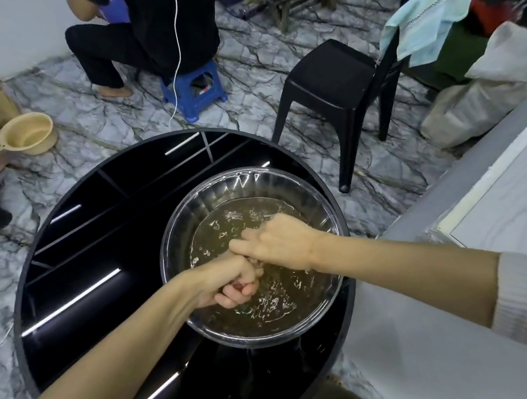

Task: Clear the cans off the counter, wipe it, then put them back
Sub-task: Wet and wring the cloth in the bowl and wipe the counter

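While both hands sit down in the clear bowl (176, 227), neither touches the white counter (414, 330), which lies just right of the bowl and nearer the person. Bowl stands on the round black table (92, 261), toward its right edge, holding murky yellowish water (271, 298) with ripples and bubbles. Left hand (230, 282): fingers curled tight at the bowl's centre, clamped on a small reddish bit (238, 286) peeking between them; can't tell what it is. Right hand (279, 243): also curled, knuckles butted against the left one; can't tell if it grips anything, palm side is hidden. Both forearms bare, pale sleeves pushed up. Beyond the bowl, to the right: black plastic chair (337, 84) with a light-blue cloth (432, 10) draped over its back, white sack (495, 83) further right. Straight beyond the bowl: someone in black (157, 19) seated on a blue stool (193, 93), back turned. Far left of the bowl, on the marbled floor: beige basin (27, 133).
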`<state>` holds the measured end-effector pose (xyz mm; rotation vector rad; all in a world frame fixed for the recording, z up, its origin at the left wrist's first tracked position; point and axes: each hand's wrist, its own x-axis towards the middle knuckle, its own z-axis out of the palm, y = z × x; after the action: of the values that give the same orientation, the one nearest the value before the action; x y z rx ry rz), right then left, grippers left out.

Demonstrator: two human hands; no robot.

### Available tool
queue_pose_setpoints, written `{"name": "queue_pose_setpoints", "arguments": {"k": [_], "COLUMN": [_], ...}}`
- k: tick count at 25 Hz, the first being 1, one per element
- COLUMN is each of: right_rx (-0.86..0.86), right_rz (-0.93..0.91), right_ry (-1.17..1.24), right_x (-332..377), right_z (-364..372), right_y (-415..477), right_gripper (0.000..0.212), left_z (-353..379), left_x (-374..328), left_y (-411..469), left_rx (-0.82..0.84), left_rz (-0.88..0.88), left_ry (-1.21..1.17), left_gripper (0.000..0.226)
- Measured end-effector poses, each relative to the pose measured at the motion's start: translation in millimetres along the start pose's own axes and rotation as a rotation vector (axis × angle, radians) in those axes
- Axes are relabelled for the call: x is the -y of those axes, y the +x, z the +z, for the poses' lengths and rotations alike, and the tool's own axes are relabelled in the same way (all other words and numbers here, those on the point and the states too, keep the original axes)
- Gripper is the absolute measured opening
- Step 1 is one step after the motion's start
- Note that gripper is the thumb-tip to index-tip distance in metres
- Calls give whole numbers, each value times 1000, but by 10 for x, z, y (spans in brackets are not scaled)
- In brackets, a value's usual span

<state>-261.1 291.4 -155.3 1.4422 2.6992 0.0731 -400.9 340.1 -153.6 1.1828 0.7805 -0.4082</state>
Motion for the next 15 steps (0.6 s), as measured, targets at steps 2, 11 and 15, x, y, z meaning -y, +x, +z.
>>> {"name": "queue_pose_setpoints", "arguments": {"k": [2, 11, 15], "right_rx": [-173, -445, -411], "right_rz": [-108, -331, -341], "right_ry": [-48, -188, -176], "right_x": [-31, -131, -128], "right_z": [80, 194, 159], "right_y": [-42, -39, -60], "right_gripper": [36, 38, 28], "left_z": [25, 116, 175], "left_x": [94, 196, 211], "left_y": [5, 9, 12], "left_rx": [99, 290, 322], "left_rz": [-48, -166, -167], "left_ry": [-158, -445, -544], "left_gripper": [28, 23, 27]}}
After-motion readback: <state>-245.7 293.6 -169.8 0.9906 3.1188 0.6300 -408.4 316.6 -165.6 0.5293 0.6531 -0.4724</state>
